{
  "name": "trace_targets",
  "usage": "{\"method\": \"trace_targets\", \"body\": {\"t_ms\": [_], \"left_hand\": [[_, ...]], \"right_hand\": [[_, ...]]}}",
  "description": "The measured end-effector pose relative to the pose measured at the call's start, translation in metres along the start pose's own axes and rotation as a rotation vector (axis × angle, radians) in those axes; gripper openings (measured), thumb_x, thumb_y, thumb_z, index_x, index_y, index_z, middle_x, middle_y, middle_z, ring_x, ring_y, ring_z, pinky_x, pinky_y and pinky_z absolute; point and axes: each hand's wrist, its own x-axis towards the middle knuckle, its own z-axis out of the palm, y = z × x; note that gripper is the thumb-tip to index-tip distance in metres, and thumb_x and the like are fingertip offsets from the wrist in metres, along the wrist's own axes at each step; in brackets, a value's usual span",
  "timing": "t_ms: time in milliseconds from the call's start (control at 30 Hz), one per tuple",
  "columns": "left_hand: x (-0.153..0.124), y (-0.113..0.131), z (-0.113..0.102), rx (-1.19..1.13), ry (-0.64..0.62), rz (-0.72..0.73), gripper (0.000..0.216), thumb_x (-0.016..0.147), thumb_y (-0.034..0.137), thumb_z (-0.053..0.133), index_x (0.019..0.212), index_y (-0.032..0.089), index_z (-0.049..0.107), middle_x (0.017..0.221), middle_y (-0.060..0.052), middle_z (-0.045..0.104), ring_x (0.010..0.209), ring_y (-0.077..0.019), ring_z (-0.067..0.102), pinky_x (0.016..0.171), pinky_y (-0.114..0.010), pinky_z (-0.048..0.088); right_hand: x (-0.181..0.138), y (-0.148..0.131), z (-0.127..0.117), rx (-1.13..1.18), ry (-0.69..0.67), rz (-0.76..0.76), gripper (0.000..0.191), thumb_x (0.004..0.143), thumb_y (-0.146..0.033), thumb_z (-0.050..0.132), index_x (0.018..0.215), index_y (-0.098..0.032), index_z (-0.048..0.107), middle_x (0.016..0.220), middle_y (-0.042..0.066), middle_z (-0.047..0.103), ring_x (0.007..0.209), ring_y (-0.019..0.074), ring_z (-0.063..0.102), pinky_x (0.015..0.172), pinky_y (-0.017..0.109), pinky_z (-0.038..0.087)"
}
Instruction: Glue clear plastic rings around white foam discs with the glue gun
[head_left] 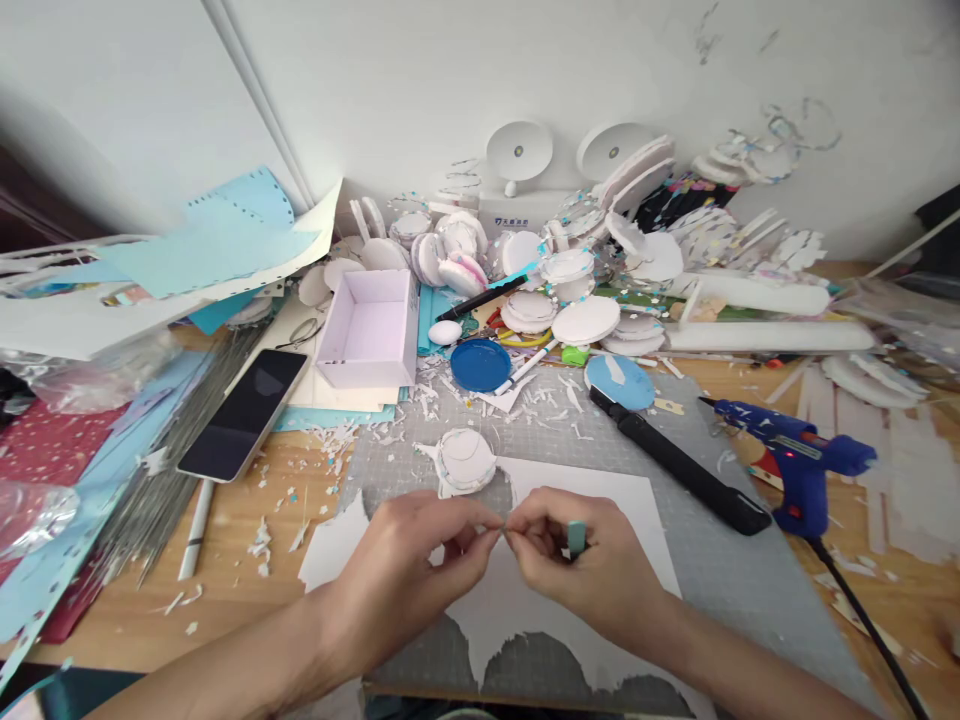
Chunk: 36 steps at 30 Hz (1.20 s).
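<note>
Over a sheet of white paper [592, 490] with scalloped, torn lower edges, my left hand [420, 550] and my right hand [577, 550] meet fingertip to fingertip. Both are closed in a pinch; whatever lies between the fingers is too small to make out. A green band or piece [576, 538] shows at the fingers of my right hand. Just beyond my left hand lies a small stack of white discs [465, 460] with a thin thread or wire around it and a ragged tab on its left.
A grey cutting mat [720, 600] lies beneath, strewn with paper scraps. At the right are a blue glue gun [802, 450] with its cord and a black-handled tool [675, 460]. A pale box [367, 375], blue lid [480, 366] and phone [244, 415] sit left and behind.
</note>
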Motion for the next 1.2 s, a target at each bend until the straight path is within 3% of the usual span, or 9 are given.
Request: {"method": "trace_targets", "body": {"t_ms": [200, 333, 533, 733, 833, 1033, 1200], "left_hand": [[-0.006, 0.008, 0.006, 0.108, 0.076, 0.081, 0.013, 0.084, 0.009, 0.057, 0.088, 0.015, 0.068, 0.057, 0.002, 0.060, 0.052, -0.0096, 0.056, 0.052, -0.019, 0.043], [-0.007, 0.011, 0.008, 0.089, 0.105, 0.058, 0.013, 0.083, 0.009, 0.055, 0.085, 0.015, 0.067, 0.057, 0.003, 0.059, 0.053, -0.0090, 0.055, 0.053, -0.018, 0.043], [-0.002, 0.020, 0.006, -0.113, 0.033, -0.175, 0.014, 0.083, 0.012, 0.054, 0.078, 0.016, 0.067, 0.048, 0.005, 0.056, 0.046, -0.0076, 0.050, 0.047, -0.017, 0.039], [0.003, 0.020, -0.001, -0.604, -0.105, -0.514, 0.014, 0.083, 0.026, 0.057, 0.080, 0.014, 0.064, 0.045, 0.005, 0.053, 0.039, -0.0058, 0.043, 0.040, -0.015, 0.035], [0.006, 0.022, -0.005, -0.730, -0.181, -0.651, 0.017, 0.082, 0.030, 0.059, 0.081, 0.013, 0.063, 0.044, 0.006, 0.051, 0.037, -0.0045, 0.039, 0.037, -0.014, 0.033], [0.005, 0.017, -0.024, -0.623, -0.072, -0.634, 0.017, 0.082, 0.032, 0.060, 0.081, 0.015, 0.061, 0.046, 0.006, 0.050, 0.040, -0.0052, 0.042, 0.040, -0.014, 0.034], [-0.012, -0.003, -0.051, -0.212, -0.018, -0.521, 0.015, 0.085, 0.031, 0.053, 0.082, 0.018, 0.061, 0.054, 0.003, 0.057, 0.050, -0.0102, 0.052, 0.048, -0.019, 0.040]], "right_hand": [[-0.002, 0.005, -0.001, -0.051, 0.025, -0.129, 0.007, 0.075, -0.017, 0.055, 0.069, -0.018, 0.060, 0.053, -0.006, 0.045, 0.049, 0.0070, 0.041, 0.046, 0.019, 0.034], [-0.003, 0.004, -0.001, -0.021, 0.020, -0.161, 0.007, 0.075, -0.017, 0.056, 0.068, -0.017, 0.059, 0.054, -0.006, 0.044, 0.049, 0.0066, 0.041, 0.046, 0.019, 0.034], [-0.004, -0.002, -0.003, 0.070, 0.006, -0.083, 0.007, 0.073, -0.017, 0.057, 0.066, -0.017, 0.058, 0.052, -0.006, 0.044, 0.047, 0.0065, 0.040, 0.045, 0.019, 0.033], [-0.001, -0.006, -0.005, 0.169, -0.031, 0.038, 0.006, 0.069, -0.017, 0.060, 0.063, -0.017, 0.059, 0.050, -0.005, 0.047, 0.045, 0.0062, 0.040, 0.042, 0.019, 0.032], [0.000, -0.004, -0.006, 0.228, -0.054, 0.072, 0.007, 0.068, -0.019, 0.062, 0.063, -0.017, 0.058, 0.049, -0.005, 0.047, 0.043, 0.0056, 0.038, 0.040, 0.018, 0.029], [0.002, 0.000, -0.010, 0.323, -0.028, 0.097, 0.012, 0.067, -0.019, 0.064, 0.061, -0.018, 0.054, 0.049, -0.006, 0.046, 0.043, 0.0050, 0.035, 0.040, 0.018, 0.027], [0.004, 0.006, -0.012, 0.458, -0.019, 0.126, 0.013, 0.072, -0.022, 0.064, 0.064, -0.018, 0.055, 0.049, -0.008, 0.038, 0.043, 0.0039, 0.028, 0.040, 0.018, 0.023]]}}
